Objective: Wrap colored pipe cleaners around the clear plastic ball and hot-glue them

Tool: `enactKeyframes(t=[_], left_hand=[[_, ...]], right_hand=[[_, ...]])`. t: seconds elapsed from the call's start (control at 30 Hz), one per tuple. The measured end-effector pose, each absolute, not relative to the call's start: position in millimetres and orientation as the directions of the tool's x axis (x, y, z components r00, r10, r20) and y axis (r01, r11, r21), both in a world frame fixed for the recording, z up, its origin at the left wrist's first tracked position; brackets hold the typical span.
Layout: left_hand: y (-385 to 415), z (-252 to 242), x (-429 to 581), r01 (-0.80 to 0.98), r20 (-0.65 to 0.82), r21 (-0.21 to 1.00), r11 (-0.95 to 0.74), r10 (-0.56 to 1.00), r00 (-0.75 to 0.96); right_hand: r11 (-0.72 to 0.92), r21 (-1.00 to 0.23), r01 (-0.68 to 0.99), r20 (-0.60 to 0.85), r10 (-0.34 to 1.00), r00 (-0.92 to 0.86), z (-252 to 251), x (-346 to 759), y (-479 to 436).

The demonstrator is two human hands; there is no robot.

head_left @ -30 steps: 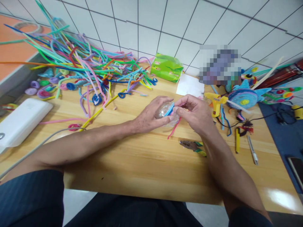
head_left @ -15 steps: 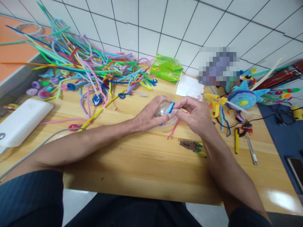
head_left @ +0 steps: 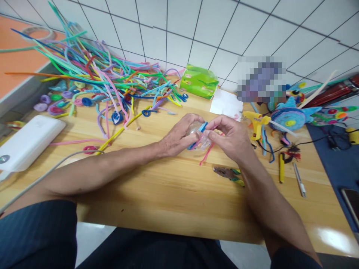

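Note:
My left hand is curled around a small clear plastic ball held just above the wooden table. A blue pipe cleaner runs over the ball, and my right hand pinches its upper end with thumb and fingertips. A pink pipe cleaner hangs out below the two hands onto the table. The hands touch each other at the ball.
A big tangle of coloured pipe cleaners covers the far left. A white box lies at the left edge. Pliers lie near my right wrist. A yellow glue gun, a green packet and a blue crafted figure are behind.
The hands have stayed in place; the fingers have shifted slightly, working the blue pipe cleaner around the ball. The view has drifted a little.

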State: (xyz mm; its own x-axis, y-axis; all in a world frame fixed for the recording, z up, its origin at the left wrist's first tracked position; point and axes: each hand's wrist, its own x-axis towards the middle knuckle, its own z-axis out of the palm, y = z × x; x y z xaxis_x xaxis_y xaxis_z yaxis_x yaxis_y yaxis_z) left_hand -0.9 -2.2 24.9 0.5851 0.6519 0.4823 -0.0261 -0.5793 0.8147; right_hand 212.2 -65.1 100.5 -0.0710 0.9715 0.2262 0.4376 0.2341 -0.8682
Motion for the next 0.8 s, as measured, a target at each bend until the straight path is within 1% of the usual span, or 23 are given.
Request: enactKeyframes(t=[0.17, 0.3, 0.37, 0.47, 0.53, 0.6, 0.7, 0.8], left_hand=[[-6.2, 26.5, -0.2, 0.001, 0.433, 0.831, -0.556, 0.649, 0.625], [-11.1, 23.4, 3.2, -0.022, 0.432, 0.828, -0.561, 0.612, 0.662], [-11.9, 21.5, 4.5, -0.024, 0.417, 0.843, -0.538, 0.623, 0.662], [-11.6, 21.1, 5.2, 0.012, 0.325, 0.893, -0.450, 0.663, 0.674], [-11.1, 23.5, 5.0, 0.038, 0.252, 0.918, -0.395, 0.655, 0.713], [-10.7, 27.0, 4.5, 0.051, 0.212, 0.926, -0.374, 0.627, 0.749], [-9.1, 29.3, 3.4, 0.038, 0.242, 0.911, -0.410, 0.607, 0.757], [-5.0, 25.1, 2.8, -0.002, 0.383, 0.837, -0.547, 0.584, 0.715]], right_hand=[[0.220, -0.874, 0.433, 0.223, 0.974, -0.046, 97.7, 213.1, -63.7], [0.201, -0.878, 0.435, 0.201, 0.978, -0.046, 97.8, 212.5, -62.8], [0.208, -0.870, 0.446, 0.211, 0.976, -0.044, 97.7, 212.3, -62.4], [0.209, -0.872, 0.443, 0.213, 0.976, -0.040, 96.9, 212.5, -61.7], [0.201, -0.877, 0.436, 0.207, 0.978, -0.035, 96.3, 212.7, -61.4], [0.199, -0.880, 0.432, 0.205, 0.978, -0.034, 96.0, 213.0, -61.5], [0.214, -0.875, 0.434, 0.217, 0.975, -0.044, 97.1, 213.9, -62.1], [0.237, -0.857, 0.458, 0.252, 0.967, -0.031, 98.7, 215.9, -62.6]])
